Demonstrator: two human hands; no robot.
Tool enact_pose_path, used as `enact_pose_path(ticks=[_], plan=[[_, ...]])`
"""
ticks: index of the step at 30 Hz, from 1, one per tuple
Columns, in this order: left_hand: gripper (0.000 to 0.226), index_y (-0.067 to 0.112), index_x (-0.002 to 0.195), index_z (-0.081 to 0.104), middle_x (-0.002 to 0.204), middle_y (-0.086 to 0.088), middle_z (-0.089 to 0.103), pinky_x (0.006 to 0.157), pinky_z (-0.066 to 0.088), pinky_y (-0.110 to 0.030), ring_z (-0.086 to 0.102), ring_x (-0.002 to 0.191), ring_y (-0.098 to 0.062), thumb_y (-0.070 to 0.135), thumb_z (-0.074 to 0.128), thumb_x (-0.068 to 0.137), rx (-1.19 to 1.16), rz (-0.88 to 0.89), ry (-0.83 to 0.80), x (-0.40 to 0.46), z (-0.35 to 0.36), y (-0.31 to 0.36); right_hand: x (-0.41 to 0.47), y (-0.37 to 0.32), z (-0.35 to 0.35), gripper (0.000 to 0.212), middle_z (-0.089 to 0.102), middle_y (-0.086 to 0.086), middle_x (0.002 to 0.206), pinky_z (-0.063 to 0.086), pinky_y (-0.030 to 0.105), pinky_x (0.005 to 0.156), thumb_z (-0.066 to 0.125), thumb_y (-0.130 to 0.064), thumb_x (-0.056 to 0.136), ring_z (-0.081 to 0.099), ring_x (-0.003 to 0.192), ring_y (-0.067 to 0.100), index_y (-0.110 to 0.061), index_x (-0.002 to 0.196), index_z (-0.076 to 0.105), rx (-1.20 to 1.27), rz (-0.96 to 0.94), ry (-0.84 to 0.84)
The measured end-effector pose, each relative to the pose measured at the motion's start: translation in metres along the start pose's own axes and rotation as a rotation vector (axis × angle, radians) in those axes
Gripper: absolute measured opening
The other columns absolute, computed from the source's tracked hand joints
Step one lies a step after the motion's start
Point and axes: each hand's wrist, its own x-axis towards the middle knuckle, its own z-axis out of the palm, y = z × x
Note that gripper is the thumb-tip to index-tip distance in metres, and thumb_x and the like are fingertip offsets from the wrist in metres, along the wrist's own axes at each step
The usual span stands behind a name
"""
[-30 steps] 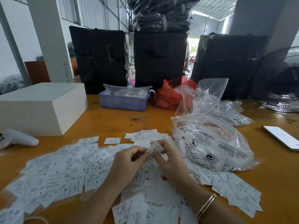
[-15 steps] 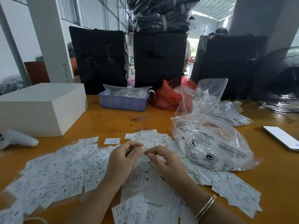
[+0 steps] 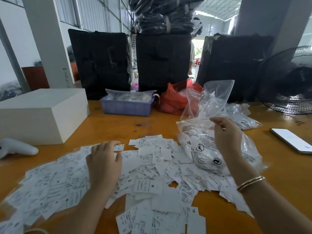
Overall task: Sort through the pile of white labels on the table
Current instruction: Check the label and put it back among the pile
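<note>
A wide pile of white labels point(image 3: 152, 174) with size letters covers the near half of the orange table point(image 3: 118, 125). My left hand point(image 3: 104, 162) lies palm-down on the left part of the pile, its fingertips touching a small label point(image 3: 119, 147) at the far edge. My right hand point(image 3: 226, 135) is raised over a clear printed plastic bag point(image 3: 202, 149) that lies on the right side of the pile. Its fingers curl at the bag's upper edge and appear to pinch it. A gold bangle sits on the right wrist.
A white box point(image 3: 42, 114) and a white handheld device point(image 3: 16, 147) are at the left. A purple basket point(image 3: 126, 107), a red bag point(image 3: 175, 98) and more clear bags point(image 3: 239, 115) stand behind. A phone point(image 3: 292, 141) and a fan point(image 3: 290, 81) are at the right.
The hands have parted. They were together pinching labels at the pile's middle; now the left rests on the pile's left side and the right has moved up right to the plastic bag.
</note>
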Motion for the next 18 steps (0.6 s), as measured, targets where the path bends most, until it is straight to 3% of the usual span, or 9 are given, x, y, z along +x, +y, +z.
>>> enact_pose_path(ticks=[2,4,5,8,10,14,18], plan=[[0.023,0.019,0.109,0.067,0.108,0.002,0.067,0.087,0.038,-0.031,0.055,0.107,-0.02,0.016,0.065,0.086,-0.05,0.194,-0.055,-0.006,0.005,0.006,0.02,0.018,-0.009,0.03,0.065,0.006,0.108,0.035,0.014,0.039,0.048,-0.002,0.092,0.046,0.048,0.008,-0.014,0.108,0.069,-0.25,0.053,-0.109],[0.018,0.023,0.105,0.069,0.104,0.011,0.066,0.091,0.034,-0.024,0.053,0.106,-0.009,0.018,0.061,0.089,-0.093,0.369,-0.154,-0.013,0.01,0.013,0.033,0.033,-0.016,0.028,0.068,0.005,0.098,0.037,0.019,0.039,0.051,-0.009,0.092,0.05,0.046,0.009,-0.015,0.113,0.068,-0.499,0.08,-0.297],[0.017,0.025,0.103,0.069,0.102,0.015,0.065,0.091,0.032,-0.021,0.05,0.104,-0.004,0.019,0.06,0.09,-0.119,0.432,-0.198,-0.016,0.012,0.015,0.035,0.038,-0.016,0.027,0.069,0.005,0.099,0.041,0.02,0.044,0.055,-0.015,0.092,0.056,0.053,0.01,-0.014,0.116,0.067,-0.6,0.095,-0.394],[0.016,0.03,0.098,0.07,0.096,0.025,0.06,0.087,0.034,-0.017,0.047,0.098,0.002,0.02,0.062,0.089,-0.218,0.522,-0.314,-0.021,0.018,0.019,0.033,0.053,-0.007,0.034,0.067,0.006,0.115,0.051,0.03,0.081,0.06,-0.037,0.09,0.063,0.094,0.02,-0.011,0.111,0.068,-0.801,0.128,-0.625],[0.016,0.032,0.098,0.07,0.094,0.03,0.057,0.087,0.036,-0.017,0.048,0.095,0.004,0.022,0.061,0.09,-0.252,0.54,-0.361,-0.022,0.02,0.018,0.028,0.057,0.0,0.033,0.069,0.004,0.104,0.052,0.035,0.083,0.06,-0.043,0.088,0.062,0.091,0.02,-0.013,0.095,0.072,-0.823,0.131,-0.624],[0.016,0.032,0.097,0.07,0.09,0.031,0.054,0.083,0.035,-0.014,0.045,0.089,0.012,0.02,0.061,0.09,-0.286,0.536,-0.386,-0.022,0.023,0.017,0.022,0.054,0.006,0.024,0.062,0.0,0.103,0.048,0.036,0.084,0.059,-0.047,0.088,0.057,0.095,0.022,-0.025,0.09,0.068,-0.833,0.115,-0.529],[0.017,0.032,0.098,0.07,0.091,0.028,0.057,0.082,0.039,-0.014,0.046,0.089,0.012,0.021,0.06,0.09,-0.294,0.53,-0.405,-0.023,0.024,0.017,0.019,0.049,0.01,0.025,0.061,-0.001,0.095,0.045,0.039,0.088,0.057,-0.048,0.088,0.055,0.093,0.022,-0.025,0.081,0.064,-0.815,0.13,-0.516]])
